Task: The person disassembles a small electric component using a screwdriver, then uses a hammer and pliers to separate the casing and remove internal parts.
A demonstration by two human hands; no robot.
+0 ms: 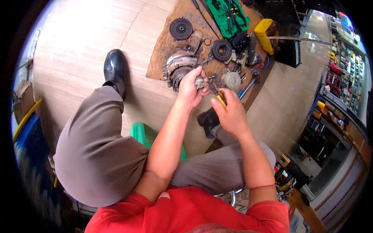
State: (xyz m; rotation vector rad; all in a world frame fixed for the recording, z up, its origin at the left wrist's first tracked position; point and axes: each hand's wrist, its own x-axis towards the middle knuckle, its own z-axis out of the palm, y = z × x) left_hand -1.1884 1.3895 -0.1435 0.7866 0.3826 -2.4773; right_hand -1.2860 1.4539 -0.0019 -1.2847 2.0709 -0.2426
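My left hand is closed around a small, round grey metal part, held over the near edge of the cardboard. In my right hand is a yellow-handled tool, its dark end pointing at that part. Whether it is a screwdriver or pliers is too small to tell. Just left of my left hand lies a large metal machine part with a cylindrical body. A round, light grey metal piece rests beyond my right hand. Two black ribbed pulleys lie farther off, one left and one right.
The stained cardboard sheet covers the floor ahead. A green tool case with pliers stands open at the far side, near a yellow block. A blue-handled tool lies at the right. Something green is beneath me.
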